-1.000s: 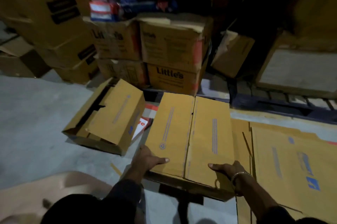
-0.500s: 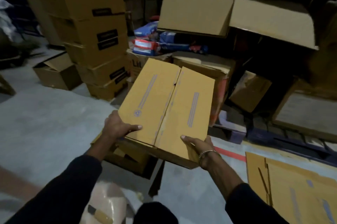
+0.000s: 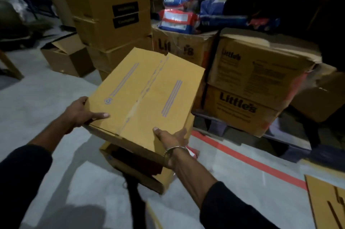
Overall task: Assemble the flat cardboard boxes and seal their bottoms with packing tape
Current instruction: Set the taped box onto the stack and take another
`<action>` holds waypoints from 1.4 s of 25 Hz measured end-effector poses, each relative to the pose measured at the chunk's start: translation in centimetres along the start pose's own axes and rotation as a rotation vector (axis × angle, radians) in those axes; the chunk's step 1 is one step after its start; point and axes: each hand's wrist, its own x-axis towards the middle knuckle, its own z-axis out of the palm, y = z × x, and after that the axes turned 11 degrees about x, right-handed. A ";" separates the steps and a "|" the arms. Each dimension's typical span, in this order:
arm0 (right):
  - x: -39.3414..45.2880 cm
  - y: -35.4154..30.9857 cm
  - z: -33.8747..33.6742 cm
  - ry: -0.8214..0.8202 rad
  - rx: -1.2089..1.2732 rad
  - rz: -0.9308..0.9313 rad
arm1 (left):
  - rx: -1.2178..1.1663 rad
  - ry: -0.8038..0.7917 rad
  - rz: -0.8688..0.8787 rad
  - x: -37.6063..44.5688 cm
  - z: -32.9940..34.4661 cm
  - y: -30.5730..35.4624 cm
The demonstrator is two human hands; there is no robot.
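Right, both hands hold one assembled box [image 3: 147, 96] in the air, taped bottom up. Left hand [image 3: 82, 111] clamps the near-left corner, thumb lying on top, fingers hidden round the side. Right hand [image 3: 171, 136] clamps the near-right corner, thumb on the top face, the rest curled under the edge; a bracelet [image 3: 174, 149] sits on that wrist. The tape seam [image 3: 147, 88] runs away from the hands, midway between the two thumbs. Directly below the hands lies another box [image 3: 138, 169] on the floor [image 3: 46, 98]. More flat cardboard [image 3: 328, 202] lies well off past the right forearm. Likely step: stacking or setting aside the sealed box. To do it well: keep grips level, lower squarely over the box underneath, release both corners together so it doesn't tip. Avoid pressing thumbs on the seam.
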 end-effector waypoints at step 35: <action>-15.9 5.8 -46.7 0.183 -0.938 0.161 | 0.513 -0.339 0.618 -43.6 33.7 28.2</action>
